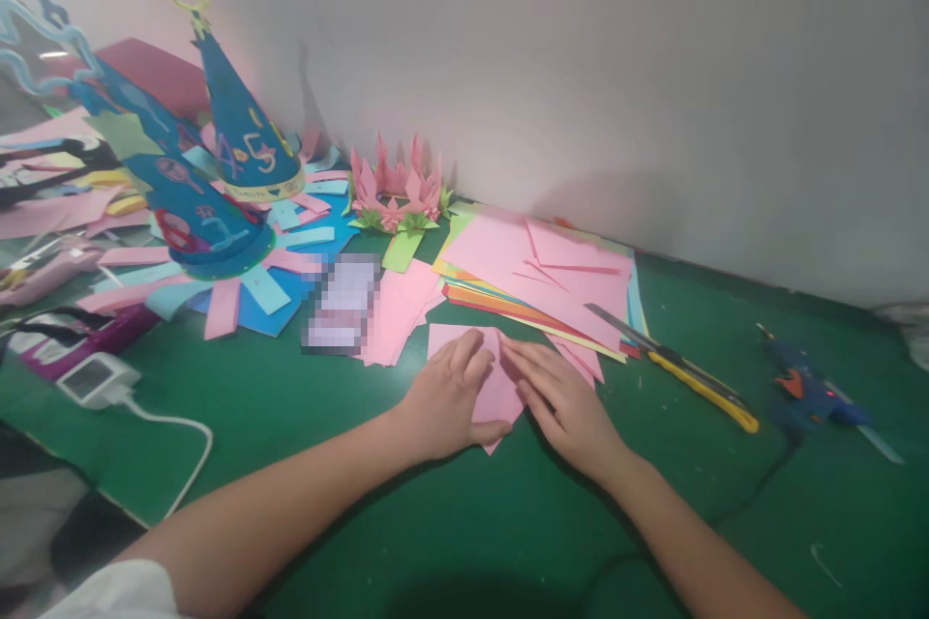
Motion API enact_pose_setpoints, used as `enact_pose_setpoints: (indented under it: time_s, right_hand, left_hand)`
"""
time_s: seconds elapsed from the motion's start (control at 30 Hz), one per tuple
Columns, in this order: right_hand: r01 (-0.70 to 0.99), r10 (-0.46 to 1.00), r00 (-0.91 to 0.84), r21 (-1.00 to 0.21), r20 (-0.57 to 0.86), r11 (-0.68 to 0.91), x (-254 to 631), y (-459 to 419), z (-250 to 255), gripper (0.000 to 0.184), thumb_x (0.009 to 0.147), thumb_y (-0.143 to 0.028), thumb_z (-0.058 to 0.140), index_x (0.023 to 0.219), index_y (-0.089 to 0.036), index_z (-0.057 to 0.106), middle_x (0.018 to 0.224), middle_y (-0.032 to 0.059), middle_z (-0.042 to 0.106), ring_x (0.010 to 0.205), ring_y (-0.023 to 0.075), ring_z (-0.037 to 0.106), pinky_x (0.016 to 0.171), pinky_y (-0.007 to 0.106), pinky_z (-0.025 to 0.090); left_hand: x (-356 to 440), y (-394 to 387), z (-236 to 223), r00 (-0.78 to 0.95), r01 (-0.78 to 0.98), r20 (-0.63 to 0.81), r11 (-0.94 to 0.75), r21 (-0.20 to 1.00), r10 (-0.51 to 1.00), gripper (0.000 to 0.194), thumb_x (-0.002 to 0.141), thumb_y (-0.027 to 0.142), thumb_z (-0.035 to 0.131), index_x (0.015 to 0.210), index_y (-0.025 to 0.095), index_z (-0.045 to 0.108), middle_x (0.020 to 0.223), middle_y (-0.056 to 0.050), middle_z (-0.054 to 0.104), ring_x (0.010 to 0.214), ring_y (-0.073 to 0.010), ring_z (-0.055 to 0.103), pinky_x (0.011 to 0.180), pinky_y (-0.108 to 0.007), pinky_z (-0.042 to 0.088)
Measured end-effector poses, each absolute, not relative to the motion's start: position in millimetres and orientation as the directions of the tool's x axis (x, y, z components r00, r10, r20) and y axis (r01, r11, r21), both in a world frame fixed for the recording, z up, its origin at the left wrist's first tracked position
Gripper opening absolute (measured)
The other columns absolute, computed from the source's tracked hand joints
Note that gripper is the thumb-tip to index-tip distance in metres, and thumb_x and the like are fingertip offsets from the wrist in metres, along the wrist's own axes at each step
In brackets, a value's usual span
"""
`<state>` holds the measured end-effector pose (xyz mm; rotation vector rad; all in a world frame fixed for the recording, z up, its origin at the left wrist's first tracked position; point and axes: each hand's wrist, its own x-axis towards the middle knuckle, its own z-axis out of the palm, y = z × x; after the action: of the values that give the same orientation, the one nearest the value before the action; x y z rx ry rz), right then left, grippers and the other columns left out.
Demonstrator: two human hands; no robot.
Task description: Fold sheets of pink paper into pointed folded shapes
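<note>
A sheet of pink paper (499, 403), folded along its right part, lies on the green table in front of me. My left hand (450, 394) rests on its left side, fingers curled against the sheet and thumb stretched across its lower part. At the right edge, the fingertips of my right hand (568, 403) press together on the fold near the top. Part of the sheet is hidden under both hands. Just behind lie more pink pieces (406, 305) and a stack of coloured paper (537, 256).
A yellow utility knife (701, 389) lies to the right, its blade side on the stack. Farther right is a blue glue gun (817, 401) with a cord. Blue cone hats (243, 131), a pink paper crown (396, 184), a blurred-out phone (341, 302) and a white charger (100, 379) stand or lie leftward.
</note>
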<state>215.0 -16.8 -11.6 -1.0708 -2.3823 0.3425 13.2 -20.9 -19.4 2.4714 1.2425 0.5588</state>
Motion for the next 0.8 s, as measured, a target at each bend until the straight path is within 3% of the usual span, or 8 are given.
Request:
enact_pose_setpoints:
  time_s: [0.2,0.37,0.53,0.8]
  right_hand:
    - [0.51,0.641,-0.719,-0.423,0.267,0.749,216,-17,-14,0.046,0.092,-0.014,0.035,0.136,-0.022,0.042,0.132,0.0097,0.053,0.123,0.0224,0.047,0.101,0.047,0.042]
    - [0.481,0.612,-0.756,-0.437,0.231,0.76,215,-17,-12,0.048,0.09,-0.012,0.038,0.137,-0.019,0.04,0.132,0.0107,0.053,0.122,0.0226,0.048,0.101,0.046,0.042]
    - [0.53,0.707,-0.683,-0.541,0.183,0.653,214,-21,-6,0.037,0.094,-0.017,0.036,0.13,-0.024,0.044,0.131,0.0085,0.053,0.121,0.0206,0.049,0.099,0.042,0.045]
    - [0.58,0.747,-0.639,-0.522,0.183,0.625,216,-22,-5,0.034,0.093,-0.019,0.039,0.126,-0.024,0.046,0.129,0.0101,0.055,0.126,0.0225,0.045,0.098,0.045,0.045]
  left_hand:
    - [13,-20,-29,0.528,0.671,0.254,-0.581,0.46,0.811,0.088,0.07,0.056,0.062,0.131,0.01,0.019,0.141,-0.027,0.031,0.134,-0.0342,0.028,0.104,-0.051,0.035]
    - [14,-20,-21,0.557,0.733,0.176,-0.58,0.354,0.812,0.088,0.074,0.063,0.054,0.134,0.004,0.027,0.145,-0.025,0.028,0.135,-0.0318,0.028,0.109,-0.044,0.03]
    - [14,-20,-15,0.568,0.764,0.115,-0.574,0.294,0.815,0.088,0.075,0.066,0.05,0.133,0.002,0.035,0.146,-0.023,0.028,0.135,-0.0313,0.028,0.11,-0.043,0.025]
    - [14,-21,-15,0.539,0.785,0.095,-0.539,0.306,0.837,0.093,0.074,0.069,0.047,0.138,0.004,0.028,0.146,-0.02,0.03,0.137,-0.0301,0.025,0.111,-0.044,0.022]
